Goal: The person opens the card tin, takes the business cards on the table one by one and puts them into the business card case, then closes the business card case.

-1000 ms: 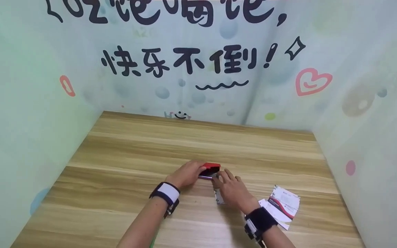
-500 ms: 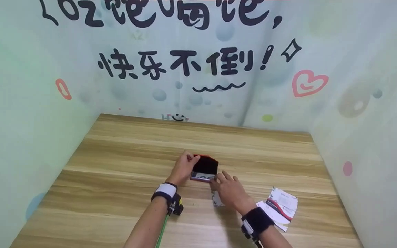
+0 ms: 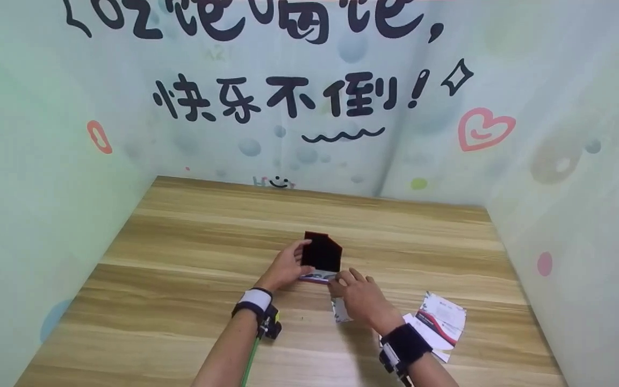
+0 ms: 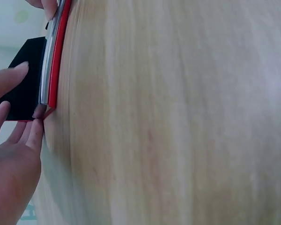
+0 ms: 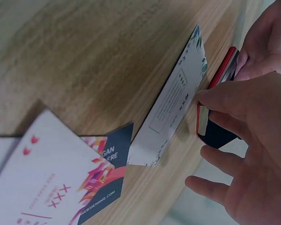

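A red business card case (image 3: 322, 257) with a black inner face stands with its flap raised near the middle of the table. Pale cards (image 4: 48, 77) lie in its tray, level with the red edge in the left wrist view. My left hand (image 3: 283, 267) holds the case's left end, with fingers along the flap and the thumb low at the cards. At the right end, my right hand (image 3: 362, 296) pinches the case's corner between thumb and forefinger, its other fingers spread. Under this hand lies a white card with a leaf border (image 5: 171, 105).
More loose business cards (image 3: 443, 318) overlap on the table, right of my right wrist. A wood-grain table (image 3: 191, 226) carries everything. Printed cloth walls (image 3: 234, 156) rise at its back and both sides.
The flap has swung up and back from nearly closed to upright. My left hand has shifted from the flap's top edge down to the case's left side. My right hand has stayed at the right corner.
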A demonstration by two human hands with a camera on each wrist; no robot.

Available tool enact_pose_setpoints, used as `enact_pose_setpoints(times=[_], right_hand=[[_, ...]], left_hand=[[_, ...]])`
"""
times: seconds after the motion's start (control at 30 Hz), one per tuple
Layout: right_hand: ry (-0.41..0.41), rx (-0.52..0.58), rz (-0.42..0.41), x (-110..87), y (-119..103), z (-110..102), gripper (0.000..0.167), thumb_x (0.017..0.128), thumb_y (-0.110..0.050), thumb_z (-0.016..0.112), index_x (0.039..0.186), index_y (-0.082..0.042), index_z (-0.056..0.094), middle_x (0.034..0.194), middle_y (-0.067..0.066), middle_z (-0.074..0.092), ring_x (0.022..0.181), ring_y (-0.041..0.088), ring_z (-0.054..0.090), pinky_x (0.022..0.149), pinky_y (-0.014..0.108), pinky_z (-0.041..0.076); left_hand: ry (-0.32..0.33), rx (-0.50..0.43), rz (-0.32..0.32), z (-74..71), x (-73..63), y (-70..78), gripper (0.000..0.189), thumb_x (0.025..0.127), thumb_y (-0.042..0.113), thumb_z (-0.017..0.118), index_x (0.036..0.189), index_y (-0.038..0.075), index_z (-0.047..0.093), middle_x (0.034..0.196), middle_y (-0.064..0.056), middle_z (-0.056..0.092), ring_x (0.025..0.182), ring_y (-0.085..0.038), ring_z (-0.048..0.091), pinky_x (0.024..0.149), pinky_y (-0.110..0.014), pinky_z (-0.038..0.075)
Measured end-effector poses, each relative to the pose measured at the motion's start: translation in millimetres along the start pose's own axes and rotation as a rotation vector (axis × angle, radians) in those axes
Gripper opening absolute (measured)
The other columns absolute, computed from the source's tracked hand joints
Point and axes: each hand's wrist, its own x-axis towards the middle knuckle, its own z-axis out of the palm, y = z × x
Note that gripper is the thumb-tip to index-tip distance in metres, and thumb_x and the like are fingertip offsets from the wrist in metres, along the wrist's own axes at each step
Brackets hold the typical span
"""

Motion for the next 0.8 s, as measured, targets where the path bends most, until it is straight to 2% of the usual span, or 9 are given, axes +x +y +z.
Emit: enact_pose_setpoints(times=[0.17,0.3,0.5,0.63,0.8], right_hand=[[-0.004,0.01,0.006,-0.5,0.4,-0.6,0.054,0.082,0.007,0.059,0.133,-0.011,0.064,0.132,0.008,0.056,0.132,0.042,0.052,0.097,0.062,0.054],[-0.032,-0.001,0.015,-0.8,-0.2,-1.1,0.056,0.085,0.008,0.054,0.137,-0.013,0.061,0.135,0.008,0.054,0.133,0.042,0.051,0.099,0.062,0.052],[-0.039,0.012,0.022,-1.2,0.0,-0.9,0.058,0.085,0.009,0.052,0.138,-0.015,0.059,0.139,0.008,0.054,0.133,0.043,0.051,0.101,0.063,0.051],[-0.031,0.034,0.013,-1.5,1.7,1.1,0.059,0.085,0.01,0.052,0.139,-0.014,0.059,0.14,0.009,0.055,0.132,0.044,0.052,0.1,0.063,0.052],[-0.039,0.092,0.018,-0.3,3.3,0.0,0.052,0.088,0.002,0.061,0.139,-0.011,0.059,0.14,0.01,0.056,0.133,0.045,0.051,0.103,0.065,0.049]], left_hand=[[-0.088,0.001,-0.089,-1.8,1.7,-3.2,0.091,0.076,-0.007,0.076,0.155,0.0,0.031,0.16,-0.031,0.027,0.147,-0.048,0.031,0.124,-0.053,0.03],[-0.127,0.014,-0.1,-3.4,-0.2,-4.6,0.1,0.074,-0.007,0.078,0.158,0.003,0.024,0.164,-0.028,0.019,0.148,-0.048,0.028,0.124,-0.052,0.029],[-0.129,-0.041,-0.099,-4.1,-2.0,-6.6,0.104,0.074,-0.01,0.078,0.159,0.003,0.019,0.163,-0.032,0.015,0.148,-0.051,0.025,0.125,-0.053,0.027],[-0.122,-0.069,-0.138,-4.8,-2.9,-6.4,0.107,0.073,-0.01,0.078,0.16,0.005,0.018,0.163,-0.032,0.015,0.148,-0.051,0.024,0.124,-0.052,0.028],[-0.134,-0.056,-0.161,-6.8,-1.9,-4.6,0.108,0.074,-0.007,0.08,0.161,0.007,0.017,0.165,-0.029,0.014,0.149,-0.049,0.024,0.124,-0.051,0.029]])
